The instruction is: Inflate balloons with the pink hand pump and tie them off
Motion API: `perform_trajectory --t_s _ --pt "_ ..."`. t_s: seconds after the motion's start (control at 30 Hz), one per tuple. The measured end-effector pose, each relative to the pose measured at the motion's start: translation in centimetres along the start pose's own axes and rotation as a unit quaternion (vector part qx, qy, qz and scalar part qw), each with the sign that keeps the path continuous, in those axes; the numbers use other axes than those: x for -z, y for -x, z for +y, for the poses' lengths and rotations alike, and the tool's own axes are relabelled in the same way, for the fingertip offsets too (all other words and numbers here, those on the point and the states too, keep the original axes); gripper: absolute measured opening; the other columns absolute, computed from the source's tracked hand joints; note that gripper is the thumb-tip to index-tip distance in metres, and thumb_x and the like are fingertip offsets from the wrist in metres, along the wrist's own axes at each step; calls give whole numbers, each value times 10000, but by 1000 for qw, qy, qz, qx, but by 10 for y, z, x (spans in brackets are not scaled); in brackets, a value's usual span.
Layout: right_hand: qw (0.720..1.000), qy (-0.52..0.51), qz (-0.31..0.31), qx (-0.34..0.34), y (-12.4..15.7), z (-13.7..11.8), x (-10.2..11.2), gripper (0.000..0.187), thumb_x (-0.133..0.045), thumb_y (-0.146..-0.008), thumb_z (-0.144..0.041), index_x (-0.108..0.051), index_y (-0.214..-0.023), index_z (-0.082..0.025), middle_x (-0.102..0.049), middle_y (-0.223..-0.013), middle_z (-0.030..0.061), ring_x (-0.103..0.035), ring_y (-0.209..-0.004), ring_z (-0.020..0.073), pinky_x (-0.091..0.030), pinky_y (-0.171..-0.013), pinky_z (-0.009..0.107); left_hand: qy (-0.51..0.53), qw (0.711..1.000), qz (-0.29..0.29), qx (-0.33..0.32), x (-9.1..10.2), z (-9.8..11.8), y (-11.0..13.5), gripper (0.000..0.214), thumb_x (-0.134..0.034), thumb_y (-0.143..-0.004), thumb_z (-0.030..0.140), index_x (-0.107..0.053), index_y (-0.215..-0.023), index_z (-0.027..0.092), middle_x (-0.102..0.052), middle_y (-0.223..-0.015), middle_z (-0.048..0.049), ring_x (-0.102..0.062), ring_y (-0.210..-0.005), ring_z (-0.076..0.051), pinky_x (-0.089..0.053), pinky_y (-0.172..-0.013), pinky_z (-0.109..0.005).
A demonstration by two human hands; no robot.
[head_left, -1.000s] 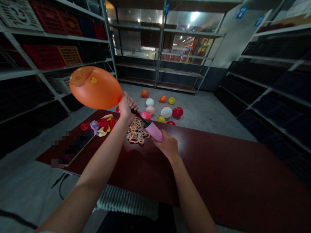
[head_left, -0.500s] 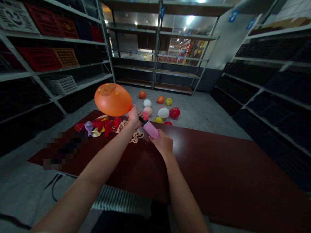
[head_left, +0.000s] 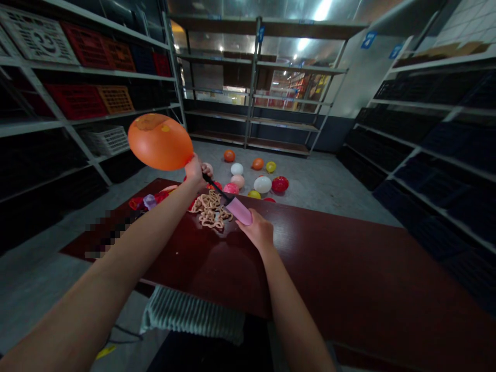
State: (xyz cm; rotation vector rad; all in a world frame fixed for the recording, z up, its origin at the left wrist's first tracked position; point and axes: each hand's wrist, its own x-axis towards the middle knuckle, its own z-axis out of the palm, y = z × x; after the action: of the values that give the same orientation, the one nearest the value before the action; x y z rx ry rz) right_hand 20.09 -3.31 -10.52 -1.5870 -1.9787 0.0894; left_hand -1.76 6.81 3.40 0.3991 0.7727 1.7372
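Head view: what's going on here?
A person's left hand holds an inflated orange balloon at its neck, along with the black end of a pump; the right hand grips the pump by its pink end. Whether balloon and pump are joined is hidden. A tangle of tan loops lies on the table; more inflated balloons lie on the floor beyond.

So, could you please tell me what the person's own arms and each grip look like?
The left forearm and right forearm taper to slim wrists, with no sleeve, watch, cable or marking in view. The left grip and right grip are ungloved; rings are too small to tell.
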Motion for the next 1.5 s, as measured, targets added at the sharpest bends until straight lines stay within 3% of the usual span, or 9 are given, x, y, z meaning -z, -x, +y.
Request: perform_trajectory --t_s 0.13,0.33,0.47,0.6,0.73,0.83,1.0,1.17,1.5 --pt "998 -55 5 5 1 0 -2 431 -727 -831 -516 -667 -1166 -251 -779 -1071 38 -737 -919 218 -480 -753 263 -16 997 53 -48 -18 26 7 633 -595 -953 597 -219 -617 213 -248 -398 84 -229 -282 -66 -187 -309 -197" --pt "987 -162 2 -24 2 -3 -14 397 -713 -816 -532 -670 -1084 -241 -783 -932 41 -749 -863 238 -501 -730 273 -57 994 -60 -64 -54 31 24 625 -581 -984 548 -253 -568 215 -243 -386 69 -212 -286 -71 -175 -305 -213" --pt "972 -227 11 -58 1 -2 -21 358 -698 -802 -553 -660 -997 -255 -765 -860 26 -737 -795 226 -498 -687 270 -84 987 -127 -50 -74 9 31 627 -590 -984 534 -262 -555 216 -238 -376 66 -210 -283 -70 -171 -308 -216" --pt "955 -280 11 -95 -2 2 -23 377 -662 -808 -591 -651 -966 -249 -739 -783 13 -718 -714 205 -490 -629 260 -121 978 -172 -14 -79 -33 39 632 -582 -986 543 -281 -541 210 -249 -368 63 -218 -278 -67 -165 -311 -209" --pt "948 -283 6 -141 -4 8 -26 408 -644 -813 -615 -663 -987 -246 -721 -726 -2 -706 -661 197 -479 -574 252 -134 976 -169 21 -72 -73 46 645 -621 -948 584 -302 -534 207 -276 -374 59 -250 -282 -72 -191 -315 -207" --pt "955 -262 4 -141 -5 9 -24 423 -646 -821 -618 -681 -1024 -248 -748 -779 10 -723 -715 205 -493 -606 259 -119 982 -145 24 -62 -82 46 642 -608 -962 568 -296 -536 204 -271 -371 62 -245 -281 -67 -187 -312 -199" --pt "981 -162 25 -102 -7 3 -11 417 -725 -796 -549 -698 -1107 -273 -792 -964 28 -745 -882 231 -514 -748 284 -73 995 -66 23 -43 -68 37 634 -567 -995 533 -266 -544 203 -247 -385 71 -226 -284 -65 -195 -306 -195" --pt "995 -75 48 -42 -6 0 -6 441 -738 -800 -509 -695 -1168 -268 -792 -1035 31 -750 -896 242 -502 -731 283 -33 999 -11 26 -25 -50 30 558 -476 -1050 374 -267 -561 202 -249 -415 73 -230 -293 -72 -223 -323 -203" --pt "994 -85 59 32 0 6 -21 476 -749 -799 -521 -678 -1186 -253 -788 -1054 43 -749 -918 253 -530 -781 305 -8 999 41 -28 -9 8 22 526 -421 -1059 313 -247 -575 200 -231 -414 68 -228 -299 -73 -204 -328 -209"
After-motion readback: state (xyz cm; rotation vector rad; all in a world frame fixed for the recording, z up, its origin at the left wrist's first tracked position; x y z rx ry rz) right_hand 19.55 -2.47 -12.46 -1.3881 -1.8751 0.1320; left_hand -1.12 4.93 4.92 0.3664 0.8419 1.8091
